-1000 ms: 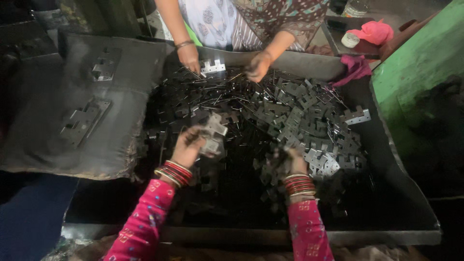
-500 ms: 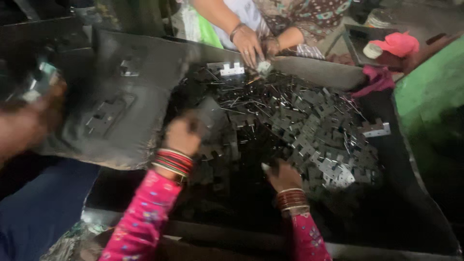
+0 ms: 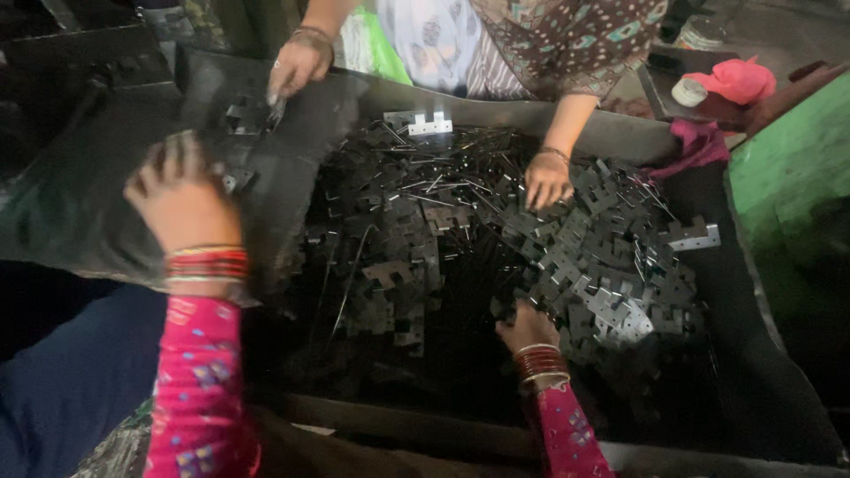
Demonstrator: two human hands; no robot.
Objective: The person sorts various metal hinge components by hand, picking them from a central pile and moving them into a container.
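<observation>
My left hand (image 3: 181, 199) hovers over a dark grey sack (image 3: 80, 204) at the left, fingers spread, back of the hand up. A small metal hinge piece (image 3: 237, 180) lies on the sack just right of it. My right hand (image 3: 527, 326) reaches into a heap of dark metal hinge leaves (image 3: 611, 274) in a big black tray (image 3: 620, 133); its fingers are buried among the pieces. Both my wrists wear red and gold bangles over pink sleeves.
Across the tray a second person works: one hand (image 3: 297, 64) puts pieces (image 3: 243, 115) on the sack's far end, the other hand (image 3: 547, 179) rests in the heap. Thin metal pins (image 3: 425, 181) lie mid-tray. A green wall (image 3: 788, 177) stands to the right, with pink cloth (image 3: 739, 80) behind.
My left hand has swung left from the tray's middle out over the sack and no longer shows the hinge it held. My right hand stays in the heap. The other person's hand moved to the sack.
</observation>
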